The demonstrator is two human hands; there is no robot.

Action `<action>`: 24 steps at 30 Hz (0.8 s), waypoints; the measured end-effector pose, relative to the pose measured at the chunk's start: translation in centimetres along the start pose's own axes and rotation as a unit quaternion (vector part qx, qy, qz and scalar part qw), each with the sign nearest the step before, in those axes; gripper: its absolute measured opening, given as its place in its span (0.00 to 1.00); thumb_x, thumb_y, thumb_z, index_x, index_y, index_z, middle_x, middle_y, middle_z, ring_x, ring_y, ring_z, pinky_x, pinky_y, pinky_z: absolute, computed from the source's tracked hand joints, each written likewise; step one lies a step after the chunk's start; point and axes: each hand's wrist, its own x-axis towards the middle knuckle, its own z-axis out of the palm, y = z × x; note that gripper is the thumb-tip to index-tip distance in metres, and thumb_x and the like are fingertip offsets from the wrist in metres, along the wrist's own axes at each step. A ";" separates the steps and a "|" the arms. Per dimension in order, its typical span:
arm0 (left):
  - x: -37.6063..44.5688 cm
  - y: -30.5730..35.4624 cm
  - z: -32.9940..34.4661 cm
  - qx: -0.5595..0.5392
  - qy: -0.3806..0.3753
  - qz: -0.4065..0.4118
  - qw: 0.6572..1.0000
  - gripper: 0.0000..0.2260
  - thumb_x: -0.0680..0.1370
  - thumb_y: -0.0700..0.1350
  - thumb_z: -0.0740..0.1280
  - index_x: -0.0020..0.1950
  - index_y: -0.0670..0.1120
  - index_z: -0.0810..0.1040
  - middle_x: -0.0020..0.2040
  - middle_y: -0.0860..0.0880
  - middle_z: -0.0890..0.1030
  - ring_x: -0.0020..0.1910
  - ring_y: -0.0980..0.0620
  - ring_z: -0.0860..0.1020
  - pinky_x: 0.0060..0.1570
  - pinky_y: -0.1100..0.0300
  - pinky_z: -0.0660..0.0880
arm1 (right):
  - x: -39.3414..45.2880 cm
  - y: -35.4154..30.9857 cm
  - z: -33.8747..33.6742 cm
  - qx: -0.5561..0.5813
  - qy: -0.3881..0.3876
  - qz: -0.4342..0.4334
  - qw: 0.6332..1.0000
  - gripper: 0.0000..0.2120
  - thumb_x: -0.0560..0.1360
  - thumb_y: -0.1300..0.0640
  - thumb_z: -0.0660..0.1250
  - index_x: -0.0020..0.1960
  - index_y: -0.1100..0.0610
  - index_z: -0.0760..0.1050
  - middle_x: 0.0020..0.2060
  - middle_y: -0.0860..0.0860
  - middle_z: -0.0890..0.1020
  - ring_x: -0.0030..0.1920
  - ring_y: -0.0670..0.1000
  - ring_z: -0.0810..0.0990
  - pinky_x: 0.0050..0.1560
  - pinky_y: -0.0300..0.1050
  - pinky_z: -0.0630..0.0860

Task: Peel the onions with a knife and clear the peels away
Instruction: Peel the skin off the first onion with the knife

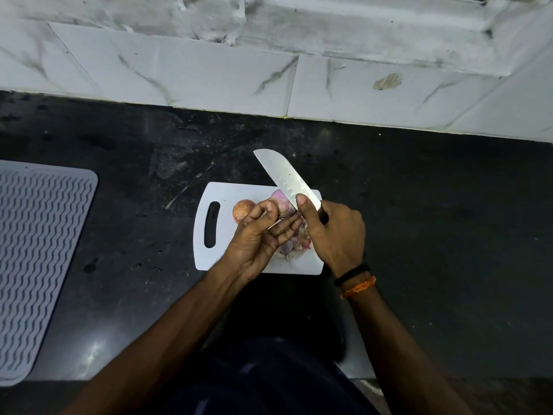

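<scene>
The partly peeled onion (281, 202), pinkish-purple, sits over the right half of the white cutting board (227, 193), mostly hidden behind your hands and the blade. Your left hand (263, 232) is at it, palm up, thumb and forefinger curled toward each other while the other fingers lie fairly straight under a pale sliver; whether they actually pinch the onion or a strip of skin, you cannot tell from here. Your right hand (332, 232) grips the handle of the knife (281, 175), thumb pressed flat on the side of the blade near its base. The wide blade slants up and to the left, its tip beyond the board's far edge, over the counter.

A second onion (242, 211), still in its brownish skin, rests on the board just left of your left hand, near the slot handle. Loose peels (294, 245), purple and tan, lie in a small heap on the board below your fingers.

The board lies on a dark stone counter (434, 205). A grey ribbed mat (39, 250) lies well apart at the left edge. White marbled tiles (179, 70) run along the back. Black and orange threads (357, 280) circle your right wrist.
</scene>
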 end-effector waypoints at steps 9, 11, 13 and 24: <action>-0.1 0.0 -0.1 0.011 -0.007 0.006 1.000 0.13 0.72 0.41 0.68 0.53 0.35 0.80 0.52 0.38 0.85 0.50 0.42 0.85 0.49 0.52 0.83 | -0.2 0.2 0.6 -0.060 0.023 -0.037 0.997 0.30 0.77 0.30 0.53 0.33 0.54 0.71 0.24 0.47 0.74 0.25 0.49 0.73 0.29 0.46 0.72; 0.0 -0.1 -0.3 0.009 -0.004 0.010 1.000 0.07 0.71 0.41 0.69 0.44 0.39 0.84 0.50 0.40 0.85 0.48 0.44 0.86 0.48 0.53 0.83 | -0.4 0.1 0.7 -0.066 0.013 -0.045 0.997 0.30 0.76 0.28 0.51 0.35 0.54 0.70 0.25 0.47 0.73 0.25 0.50 0.73 0.30 0.48 0.74; 0.0 -0.1 -0.4 0.012 -0.003 0.018 1.000 0.07 0.71 0.40 0.68 0.36 0.44 0.85 0.47 0.43 0.85 0.45 0.48 0.86 0.44 0.56 0.83 | -0.5 0.0 0.8 -0.075 0.011 -0.046 0.996 0.31 0.74 0.26 0.50 0.35 0.53 0.69 0.25 0.46 0.71 0.26 0.51 0.73 0.31 0.46 0.72; 0.5 -0.5 -0.8 0.069 -0.005 0.104 0.992 0.05 0.71 0.39 0.71 0.40 0.46 0.86 0.47 0.44 0.86 0.48 0.47 0.86 0.54 0.51 0.82 | -0.4 -0.2 1.2 -0.039 -0.032 0.030 0.998 0.26 0.74 0.30 0.63 0.33 0.52 0.70 0.24 0.42 0.67 0.25 0.42 0.67 0.29 0.34 0.57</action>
